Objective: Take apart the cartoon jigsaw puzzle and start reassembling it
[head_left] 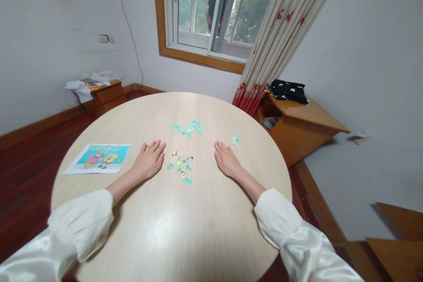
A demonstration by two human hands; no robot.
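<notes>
Glossy sleeves [312, 246]; flat hands [150, 161]; knobbed pieces [180, 162].

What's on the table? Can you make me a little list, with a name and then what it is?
Left hand: palm down, between the picture sheet and the near pile
Right hand: palm down, right of the near pile
Near pile: small puzzle pieces, mixed colours
Far pile: mostly turquoise pieces
Small group: a few pieces, beyond the right hand
Picture sheet: cartoon characters on turquoise
Table: rounded, pale wood look
</notes>
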